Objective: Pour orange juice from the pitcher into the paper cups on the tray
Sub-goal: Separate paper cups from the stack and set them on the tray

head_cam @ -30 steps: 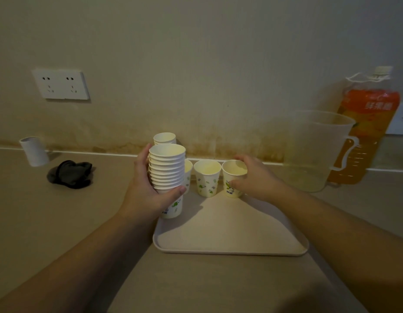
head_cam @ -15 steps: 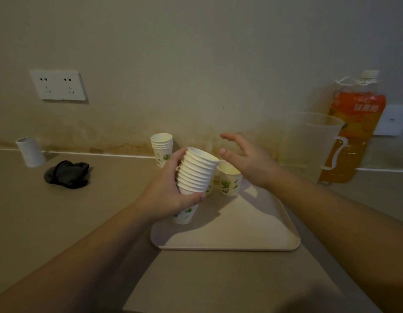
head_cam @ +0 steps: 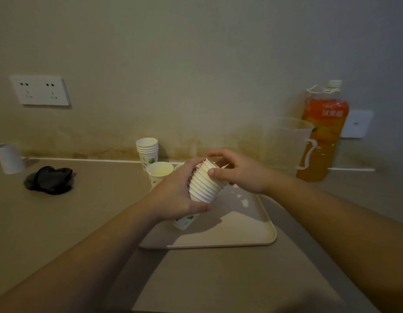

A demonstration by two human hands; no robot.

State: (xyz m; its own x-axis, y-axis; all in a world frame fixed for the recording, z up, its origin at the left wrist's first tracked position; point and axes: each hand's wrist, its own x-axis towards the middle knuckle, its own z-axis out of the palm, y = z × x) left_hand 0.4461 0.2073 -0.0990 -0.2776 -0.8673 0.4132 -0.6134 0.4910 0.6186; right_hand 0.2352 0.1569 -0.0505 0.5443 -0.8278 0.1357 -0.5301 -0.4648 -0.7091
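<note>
A stained beige wall (head_cam: 196, 64) rises behind a tan counter (head_cam: 218, 279), with a double socket (head_cam: 40, 90) at left. On the counter lies a cream tray (head_cam: 252, 231); right of it stands a clear pitcher (head_cam: 284, 143), apparently empty, and beside that an orange juice bottle (head_cam: 320, 134), partly full. Above the tray the left hand (head_cam: 173, 195) grips a tilted stack of paper cups (head_cam: 205, 186), fingers curled round it, while the right hand (head_cam: 239, 172) pinches the topmost rim. A single empty cup (head_cam: 160, 172) stands at the tray's far edge, a shorter stack (head_cam: 147, 151) behind it. A dark cloth (head_cam: 49, 180) and a white roll (head_cam: 8, 158) sit at left
</note>
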